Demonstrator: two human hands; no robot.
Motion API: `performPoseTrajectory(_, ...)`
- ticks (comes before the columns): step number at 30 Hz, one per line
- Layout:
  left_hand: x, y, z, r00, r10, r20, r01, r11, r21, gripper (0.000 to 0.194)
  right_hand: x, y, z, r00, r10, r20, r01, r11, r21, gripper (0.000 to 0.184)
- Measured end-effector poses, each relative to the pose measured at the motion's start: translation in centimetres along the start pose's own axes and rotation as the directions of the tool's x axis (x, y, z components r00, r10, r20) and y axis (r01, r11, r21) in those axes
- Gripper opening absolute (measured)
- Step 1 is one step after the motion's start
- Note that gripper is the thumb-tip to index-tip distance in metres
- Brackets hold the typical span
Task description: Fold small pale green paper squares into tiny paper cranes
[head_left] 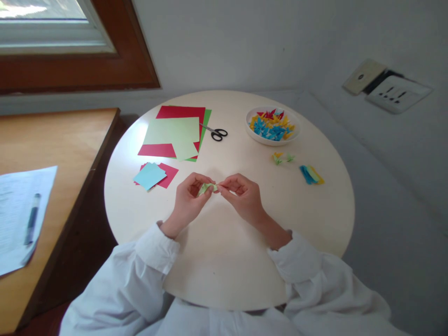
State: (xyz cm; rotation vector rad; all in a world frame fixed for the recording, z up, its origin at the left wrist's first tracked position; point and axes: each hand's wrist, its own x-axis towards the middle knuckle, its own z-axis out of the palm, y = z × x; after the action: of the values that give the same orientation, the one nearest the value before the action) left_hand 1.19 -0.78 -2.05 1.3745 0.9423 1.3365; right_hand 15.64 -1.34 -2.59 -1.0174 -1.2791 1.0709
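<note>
Over the middle of a round cream table [224,261], my left hand [189,198] and my right hand [241,193] pinch a small folded piece of light green paper [206,188] between their fingertips. Both hands are closed on it, the left from the left side, the right from the right. White sleeves cover both wrists.
Red, green and pale green paper sheets [173,135] lie at the back left, black scissors [217,134] beside them. Small blue and red squares [154,175] lie nearer. A white bowl [271,139] holds several coloured folded pieces. Two small folded pieces [283,158] and a paper stack [311,174] lie right.
</note>
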Motion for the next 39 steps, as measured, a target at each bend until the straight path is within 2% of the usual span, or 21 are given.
performPoseTrajectory(9, 0.0, 0.0, 0.0, 1.000, -0.007, -0.021, 0.008, 1.000, 0.014, 0.019, 0.2, 0.1, 0.0, 1.000, 0.025, 0.011, -0.025, 0.999, 0.042, 0.022)
performPoseTrajectory(17, 0.1, -0.4, 0.0, 0.996, 0.075, -0.043, -0.072, 0.996, 0.055, 0.016, 0.3, 0.4, -0.1, 0.999, 0.032, -0.008, -0.032, 0.998, 0.058, 0.026)
performPoseTrajectory(24, 0.0, -0.3, 0.1, 0.997, 0.048, -0.062, -0.045, 0.998, 0.054, 0.018, 0.3, 0.6, 0.0, 0.999, 0.025, -0.027, -0.024, 0.998, 0.050, 0.024)
performPoseTrajectory(33, 0.2, -0.6, 0.0, 0.997, 0.011, -0.077, -0.008, 0.999, 0.050, 0.017, 0.1, 0.7, -0.2, 0.994, -0.112, 0.006, 0.112, 0.991, -0.074, 0.014)
performPoseTrajectory(39, 0.1, -0.5, 0.1, 0.997, -0.018, -0.075, 0.022, 0.999, 0.041, 0.019, 0.2, 1.0, -0.2, 0.987, -0.158, -0.018, 0.154, 0.979, -0.133, 0.009)
